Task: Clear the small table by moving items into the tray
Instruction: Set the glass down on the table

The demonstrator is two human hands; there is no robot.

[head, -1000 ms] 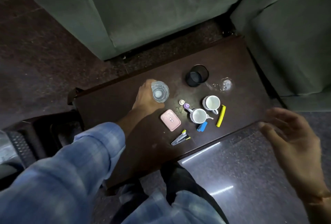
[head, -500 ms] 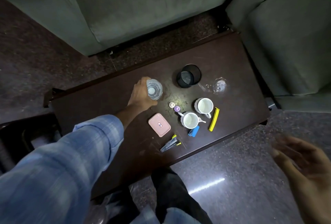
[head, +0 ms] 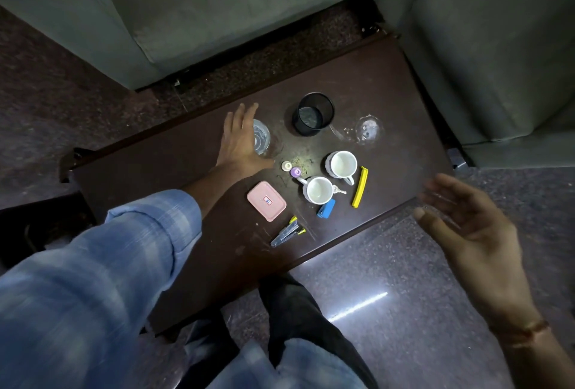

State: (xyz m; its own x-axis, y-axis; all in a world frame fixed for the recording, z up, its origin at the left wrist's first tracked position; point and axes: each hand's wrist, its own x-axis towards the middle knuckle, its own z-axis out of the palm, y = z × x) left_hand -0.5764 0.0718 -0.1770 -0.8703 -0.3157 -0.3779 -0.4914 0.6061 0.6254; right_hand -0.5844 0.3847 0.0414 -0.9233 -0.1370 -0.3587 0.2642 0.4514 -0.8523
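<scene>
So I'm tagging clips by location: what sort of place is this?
Probably a home living room: grey-green upholstered sofas flank a low dark wooden table holding white ceramic mugs and a clear drinking glass, above a polished stone floor.

Home living room, grey upholstered sofa (head: pixel 236 15), low dark wooden table (head: pixel 373 83) with teacups (head: pixel 342 164), polished stone floor (head: pixel 404 279)

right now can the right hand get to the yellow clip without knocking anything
Probably yes: the right hand hangs open off the table's near edge, and the yellow clip lies nearest it, with only bare tabletop between.
</scene>
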